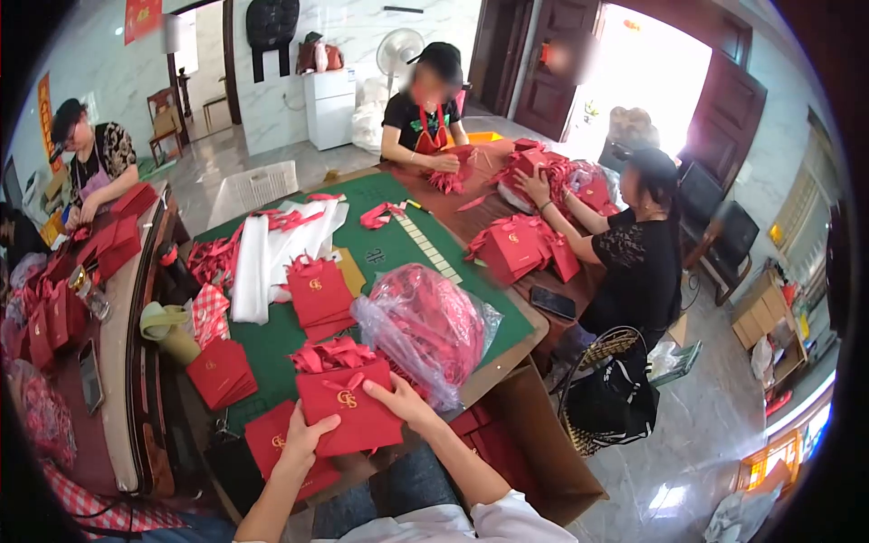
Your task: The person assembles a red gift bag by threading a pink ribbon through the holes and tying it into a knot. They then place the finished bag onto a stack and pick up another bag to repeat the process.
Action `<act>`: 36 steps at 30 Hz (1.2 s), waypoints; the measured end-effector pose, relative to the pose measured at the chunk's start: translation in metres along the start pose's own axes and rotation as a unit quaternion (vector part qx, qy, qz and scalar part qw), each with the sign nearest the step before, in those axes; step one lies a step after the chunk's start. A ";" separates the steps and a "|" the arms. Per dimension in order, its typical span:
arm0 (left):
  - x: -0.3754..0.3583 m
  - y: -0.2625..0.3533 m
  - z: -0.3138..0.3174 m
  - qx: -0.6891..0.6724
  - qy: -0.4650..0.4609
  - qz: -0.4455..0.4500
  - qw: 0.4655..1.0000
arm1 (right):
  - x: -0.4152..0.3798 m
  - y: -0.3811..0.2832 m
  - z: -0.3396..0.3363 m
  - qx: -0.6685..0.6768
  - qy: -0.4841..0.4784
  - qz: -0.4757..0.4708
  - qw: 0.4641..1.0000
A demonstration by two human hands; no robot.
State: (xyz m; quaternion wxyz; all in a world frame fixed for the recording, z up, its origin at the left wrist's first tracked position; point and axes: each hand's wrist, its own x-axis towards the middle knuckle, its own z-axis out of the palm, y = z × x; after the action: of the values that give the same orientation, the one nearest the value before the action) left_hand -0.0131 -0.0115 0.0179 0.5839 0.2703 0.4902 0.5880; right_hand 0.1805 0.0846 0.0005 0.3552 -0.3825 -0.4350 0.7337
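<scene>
Bulging plastic bag (434,326) just beyond right hand (405,404); cardboard box (548,452) beside table (511,321).

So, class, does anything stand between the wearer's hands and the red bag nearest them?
Nothing visible does: the left hand and right hand grip the red bag directly, at opposite sides.

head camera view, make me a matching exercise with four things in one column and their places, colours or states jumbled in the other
1. Left hand and right hand
2. Large central clear plastic bag
3. Nearest cardboard box
4. Standing fan

A. brown and open
B. in the background
C. holding a gold-lettered red bag
D. on the green tabletop

Pairs: 1-C, 2-D, 3-A, 4-B
</scene>
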 end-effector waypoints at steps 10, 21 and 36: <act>0.041 0.021 0.016 -0.012 -0.001 -0.016 1.000 | 0.014 -0.013 -0.024 0.040 -0.082 -0.043 0.995; 0.123 0.074 0.047 -0.012 -0.034 -0.089 0.995 | -0.002 -0.034 -0.061 0.109 0.104 -0.234 0.961; 0.276 0.119 0.115 -0.107 -0.053 -0.055 0.991 | 0.012 0.060 -0.174 -0.330 0.421 -0.336 0.775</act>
State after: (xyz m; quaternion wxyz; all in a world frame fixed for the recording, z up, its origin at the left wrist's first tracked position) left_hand -0.0086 0.3003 0.0965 0.6664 0.2097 0.4064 0.5889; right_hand 0.3151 0.1364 -0.1140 0.5791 -0.5762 -0.5582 0.1451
